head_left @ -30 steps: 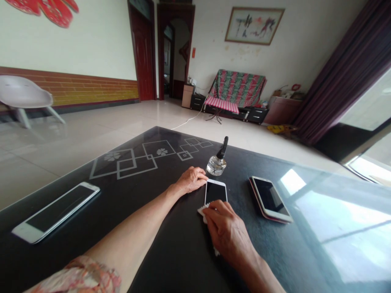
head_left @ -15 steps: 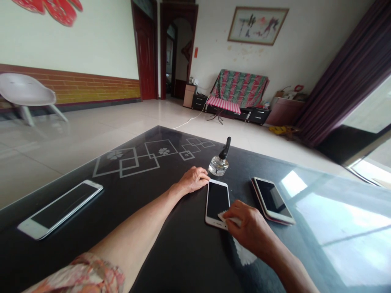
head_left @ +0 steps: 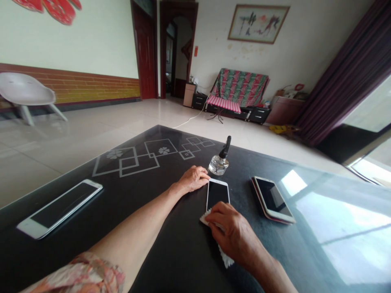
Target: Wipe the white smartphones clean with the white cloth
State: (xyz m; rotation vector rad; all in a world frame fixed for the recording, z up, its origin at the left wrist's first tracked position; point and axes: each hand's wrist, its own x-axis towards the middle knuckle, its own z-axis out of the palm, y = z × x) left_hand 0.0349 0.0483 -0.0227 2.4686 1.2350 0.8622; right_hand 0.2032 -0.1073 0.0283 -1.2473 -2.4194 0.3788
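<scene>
A white smartphone (head_left: 218, 191) with a dark screen lies face up on the black table (head_left: 171, 252). Curled fingers of my left hand (head_left: 194, 179) press at its top left corner, keeping hold of it there. My right hand (head_left: 233, 228) is closed on a white wiping cloth (head_left: 226, 259) over the phone's lower end, which it hides. One edge of the cloth sticks out left of the fingers, and another part hangs below the palm. Just beyond the phone's top stands a clear spray bottle (head_left: 218, 166) with a black top.
Another white smartphone (head_left: 61, 208) lies at the left of the table. To the right rests a phone with a reddish case edge (head_left: 273, 199). A white chair (head_left: 27, 91) stands on the floor at far left, and a small pink-striped table (head_left: 224, 104) is at the back.
My right hand has slid the cloth leftward across the phone's lower end, reaching past its left edge. My left hand and the phone have stayed in place.
</scene>
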